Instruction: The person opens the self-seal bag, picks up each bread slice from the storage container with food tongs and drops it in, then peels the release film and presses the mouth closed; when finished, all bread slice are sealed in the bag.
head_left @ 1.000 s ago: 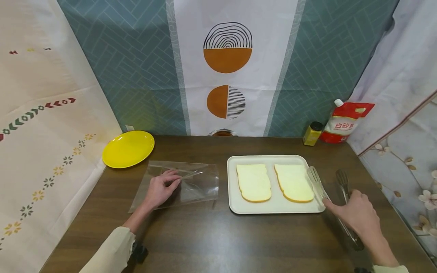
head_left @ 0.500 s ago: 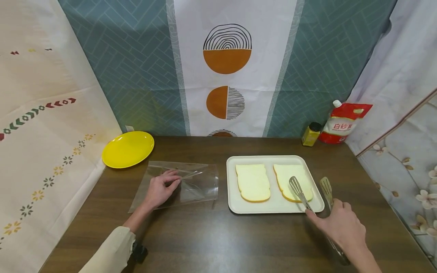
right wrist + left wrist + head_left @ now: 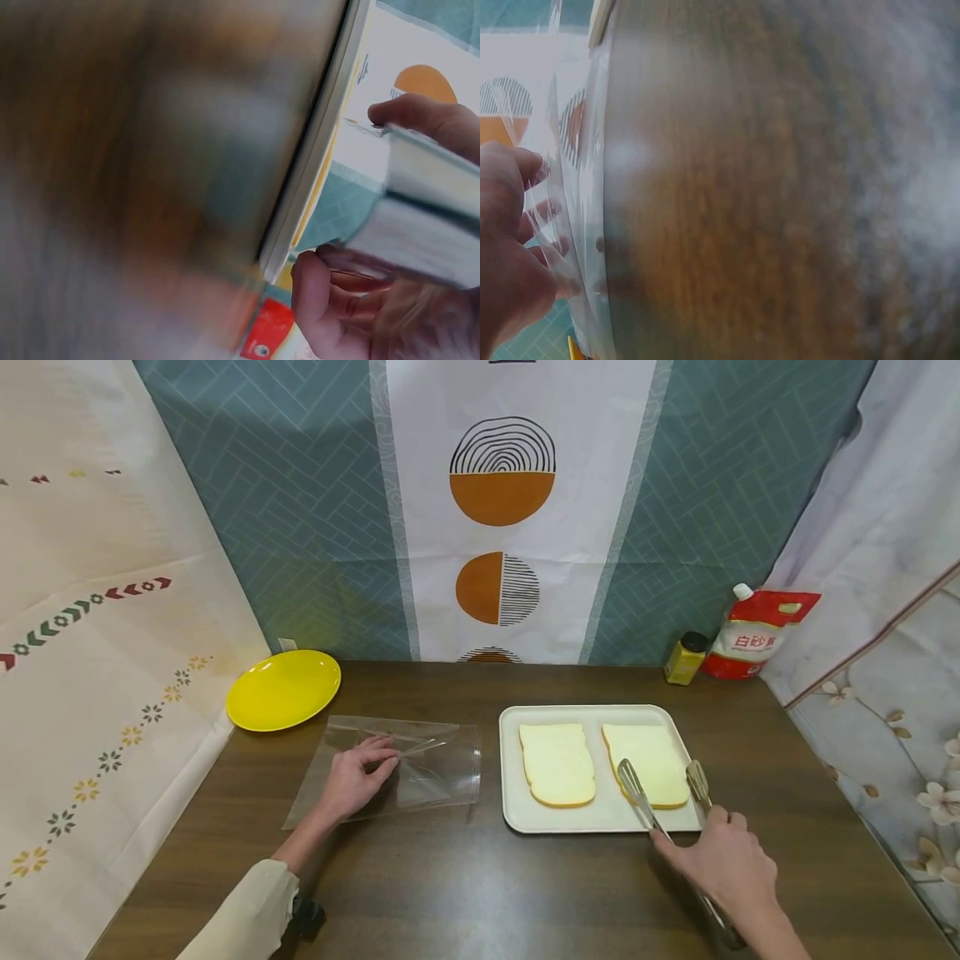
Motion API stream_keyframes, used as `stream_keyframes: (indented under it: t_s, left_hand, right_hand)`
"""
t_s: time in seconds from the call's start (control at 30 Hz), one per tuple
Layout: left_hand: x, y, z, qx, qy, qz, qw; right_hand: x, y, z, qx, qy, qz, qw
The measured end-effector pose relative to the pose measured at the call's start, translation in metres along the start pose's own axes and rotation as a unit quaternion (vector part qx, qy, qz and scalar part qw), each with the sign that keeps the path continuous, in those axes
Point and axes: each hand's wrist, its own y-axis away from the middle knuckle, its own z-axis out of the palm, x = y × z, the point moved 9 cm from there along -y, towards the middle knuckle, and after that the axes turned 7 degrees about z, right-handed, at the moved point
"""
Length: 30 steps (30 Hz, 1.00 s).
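Note:
My left hand [image 3: 358, 779] pinches a raised fold of a clear plastic bag [image 3: 442, 777] that lies flat on the table. In the left wrist view the thumb and fingertips meet the thin film [image 3: 570, 225]. Curled round a pair of metal tongs [image 3: 637, 790], my right hand [image 3: 723, 864] is at the tray's front right corner. The tongs' arms are spread, one tip over the right bread slice [image 3: 648, 764], the other near that slice's right edge. A second bread slice [image 3: 557, 766] lies left of it. Both slices rest on a white tray [image 3: 525, 818].
A yellow plate [image 3: 283, 690] stands behind the bag at the left. Toward the back right are a yellow jar with a black lid [image 3: 686, 658] and a red and white pouch [image 3: 753, 635]. Cloth hangings [image 3: 315, 510] border the table's back and sides.
My right hand has taken the tongs from the tray's right side leftward, so the left tip is now over the right bread slice. My left hand has stayed on the bag.

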Motion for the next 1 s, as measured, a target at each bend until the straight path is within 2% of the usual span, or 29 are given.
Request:
stream_keyframes:
  t_s: [0.2, 0.53, 1.0]
  left_hand:
    - [-0.001, -0.001, 0.000, 0.005, 0.002, 0.000, 1.0000]
    - [-0.003, -0.001, 0.002, -0.004, 0.004, -0.009, 0.9999]
    - [-0.002, 0.000, 0.000, -0.005, -0.002, -0.002, 1.0000]
  right_hand:
    - [-0.003, 0.001, 0.003, 0.001, 0.003, 0.002, 1.0000]
    - [-0.011, 0.004, 0.006, 0.036, -0.007, -0.010, 0.9993]
    - [-0.014, 0.001, 0.010, 0.018, -0.012, -0.033, 0.9992]
